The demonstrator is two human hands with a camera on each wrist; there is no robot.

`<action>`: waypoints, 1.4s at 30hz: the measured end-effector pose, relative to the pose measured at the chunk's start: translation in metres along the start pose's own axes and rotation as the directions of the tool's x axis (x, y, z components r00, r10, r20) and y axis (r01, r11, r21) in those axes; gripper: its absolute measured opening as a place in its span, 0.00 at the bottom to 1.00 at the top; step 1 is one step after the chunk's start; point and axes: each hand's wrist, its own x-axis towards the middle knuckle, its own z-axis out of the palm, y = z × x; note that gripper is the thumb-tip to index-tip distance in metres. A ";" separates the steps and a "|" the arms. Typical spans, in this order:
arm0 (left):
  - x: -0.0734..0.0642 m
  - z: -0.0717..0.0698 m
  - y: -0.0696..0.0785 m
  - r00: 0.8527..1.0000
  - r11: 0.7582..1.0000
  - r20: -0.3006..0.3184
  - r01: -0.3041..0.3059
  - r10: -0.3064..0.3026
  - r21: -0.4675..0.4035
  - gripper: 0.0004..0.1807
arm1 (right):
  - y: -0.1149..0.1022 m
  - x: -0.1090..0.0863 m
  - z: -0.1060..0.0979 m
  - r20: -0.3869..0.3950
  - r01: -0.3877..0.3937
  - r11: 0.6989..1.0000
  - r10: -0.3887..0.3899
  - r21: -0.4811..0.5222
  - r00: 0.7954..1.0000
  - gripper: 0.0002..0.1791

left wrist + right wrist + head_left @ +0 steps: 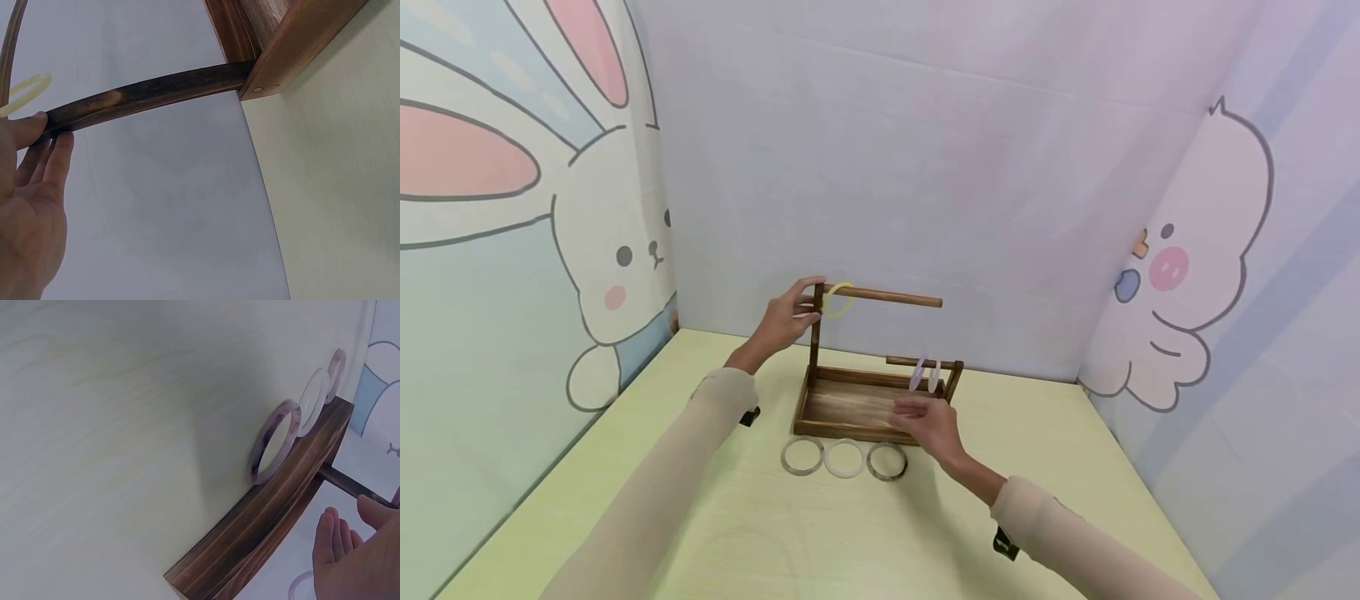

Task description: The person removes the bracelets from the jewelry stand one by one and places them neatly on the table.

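Observation:
A brown wooden rack has a shallow tray base (842,432), a tall left post (816,342) with an upper rod (887,295), and a short right post (953,383) with a lower rod. My left hand (786,317) pinches the tall post near its top between thumb and fingers. Beside it, a yellow bangle (45,81) hangs on the upper rod. A lilac bangle (914,377) and a pale bangle (932,382) hang on the lower rod. Over the tray's front right, my right hand (931,423) extends its fingers, holding nothing visible.
In front of the tray, a greyish bangle (785,457), a clear white bangle (846,475) and a dark mottled bangle (887,477) lie in a row on the pale yellow table (760,525). A fabric backdrop (880,167) stands behind, with cartoon-printed panels at both sides.

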 end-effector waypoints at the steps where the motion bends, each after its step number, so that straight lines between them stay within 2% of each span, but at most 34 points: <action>1: 0.000 0.000 0.000 1.000 1.000 0.000 0.003 -0.003 0.002 0.38 | -0.001 0.001 0.000 0.000 0.003 1.000 -0.003 0.003 1.000 0.15; 9: 0.001 0.001 0.000 1.000 1.000 0.001 0.017 -0.017 0.007 0.38 | -0.007 0.009 0.001 0.006 0.039 0.999 -0.039 -0.025 0.999 0.15; 17: 0.001 0.000 -0.003 1.000 1.000 -0.008 0.007 -0.007 0.007 0.38 | -0.019 0.019 0.005 0.010 0.033 0.998 -0.032 -0.061 0.999 0.16; 27: 0.000 -0.002 -0.004 1.000 1.000 -0.007 -0.007 0.007 -0.006 0.38 | -0.029 0.037 0.018 -0.023 0.115 0.993 -0.115 -0.011 0.993 0.16; 38: 0.000 -0.001 -0.007 1.000 1.000 -0.001 -0.024 0.024 -0.017 0.38 | -0.042 0.053 0.019 -0.064 0.089 0.996 -0.088 0.019 0.994 0.16; 42: -0.001 -0.002 -0.005 1.000 1.000 -0.002 -0.024 0.024 -0.015 0.39 | -0.048 0.057 0.020 -0.057 0.094 0.995 -0.093 0.022 0.994 0.17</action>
